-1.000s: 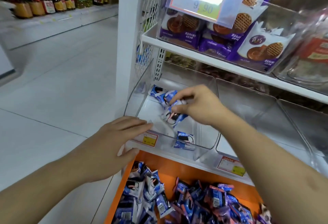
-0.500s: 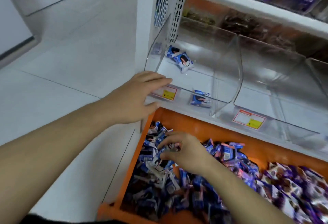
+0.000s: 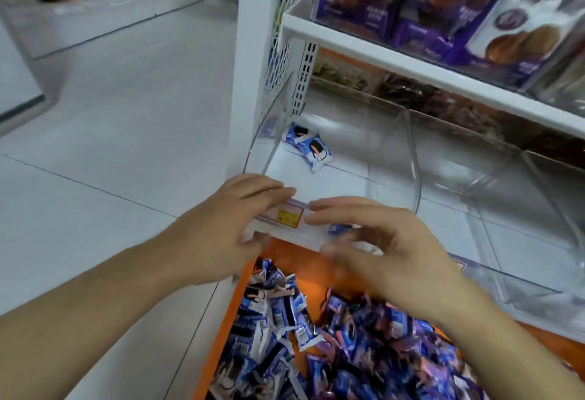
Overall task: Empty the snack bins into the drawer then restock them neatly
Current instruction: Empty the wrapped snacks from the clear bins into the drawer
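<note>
1. Left hand point(image 3: 221, 225) at the front lip of the clear acrylic snack bin point(image 3: 392, 152), fingers straight over the rim and thumb beneath, beside the yellow price label point(image 3: 288, 217).
2. Right hand point(image 3: 380, 247) at 3 o'clock of the label, blurred, fingers loosely spread and bent near the same front edge; grasp or mere touch cannot be told.
3. Two blue-and-white cookie packets point(image 3: 308, 146) lying together at 12 o'clock of the hands, on the bin floor near its back left corner.
4. One more blue packet point(image 3: 340, 228) against the bin's front wall, partly hidden by right fingers.
5. Orange drawer point(image 3: 221, 330) open at 6 o'clock, heaped with blue and purple snack packets point(image 3: 364, 352).
6. Purple waffle-biscuit bags point(image 3: 443, 16) on the shelf above.
</note>
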Demonstrator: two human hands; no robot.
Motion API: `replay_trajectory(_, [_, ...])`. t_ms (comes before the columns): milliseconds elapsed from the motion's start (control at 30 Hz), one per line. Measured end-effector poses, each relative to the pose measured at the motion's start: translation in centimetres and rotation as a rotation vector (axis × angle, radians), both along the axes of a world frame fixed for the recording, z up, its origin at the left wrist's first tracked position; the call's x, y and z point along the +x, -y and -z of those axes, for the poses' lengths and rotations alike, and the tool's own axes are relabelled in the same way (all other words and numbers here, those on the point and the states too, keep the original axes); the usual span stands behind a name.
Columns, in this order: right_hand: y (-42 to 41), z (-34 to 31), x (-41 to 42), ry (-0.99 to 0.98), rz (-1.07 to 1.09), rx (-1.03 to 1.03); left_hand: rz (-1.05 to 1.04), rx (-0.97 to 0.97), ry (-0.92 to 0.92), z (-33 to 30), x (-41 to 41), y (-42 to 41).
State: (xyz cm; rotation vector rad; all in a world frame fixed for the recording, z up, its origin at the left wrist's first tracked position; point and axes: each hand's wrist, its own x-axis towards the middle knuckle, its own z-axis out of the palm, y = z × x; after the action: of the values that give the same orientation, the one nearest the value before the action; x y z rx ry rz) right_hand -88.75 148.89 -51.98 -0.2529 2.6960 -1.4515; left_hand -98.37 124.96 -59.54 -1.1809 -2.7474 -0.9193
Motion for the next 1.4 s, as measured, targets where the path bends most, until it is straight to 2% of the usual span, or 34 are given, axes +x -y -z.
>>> replay_trajectory(67, [-0.7,-1.8,-3.1,-0.108,0.077,0.042,-0.004,0.006,0.000,0.0,0.1,-0.1])
replay_trajectory(133, [-1.2,-1.6,-7.6,-0.147,0.158,0.173,-0.017,0.027,0.004,0.1,0.3,-0.2])
replay_trajectory(200, [-1.6,0.0,-12.8,-0.104,0.216,0.299,-0.035,0.050,0.016,0.1,0.5,-0.4])
replay_trajectory(300, [-2.0,3.2,-19.6,-0.031,0.160,0.524,-0.047,0.059,0.007,0.2,0.6,-0.5])
replay_trajectory(367, [-2.2,4.8,-22.6,0.039,0.133,0.503,-0.034,0.070,-0.009,0.5,0.4,-0.5])
replay_trajectory(467, [-2.0,6.1,-24.8,0.141,0.169,0.324,-0.016,0.100,-0.014,1.0,-0.3,-0.6])
replay_trajectory(633, [-1.9,8.2,-25.2,0.069,0.190,0.331,-0.008,0.087,-0.018,0.8,-0.8,-0.7])
replay_trajectory(733, [-2.1,8.0,-23.6,0.057,0.205,0.369,-0.012,0.062,-0.006,0.5,-0.4,-0.6])
replay_trajectory(833, [-2.0,5.7,-20.5,0.051,0.298,0.236,-0.028,0.060,0.014,0.3,-0.2,-0.6])
replay_trajectory(967, [-1.3,-0.2,-14.0,-0.133,0.316,0.003,-0.019,0.046,0.038,0.3,-0.1,-0.4])
replay_trajectory(1067, [-0.2,-2.5,-6.6,-0.199,0.253,0.017,-0.006,0.017,0.017,0.4,-0.5,-0.4])
replay_trajectory(1133, [0.6,-1.2,-1.6,-0.132,0.231,0.037,-0.013,0.009,0.013,0.3,-0.5,-0.4])
replay_trajectory(1233, [2.3,3.8,3.9,0.075,0.218,0.084,-0.026,0.011,0.061,0.1,-0.2,-0.5])
replay_trajectory(1400, [5.0,12.2,7.6,0.275,0.057,0.167,-0.049,-0.029,0.087,-0.3,0.5,-0.6])
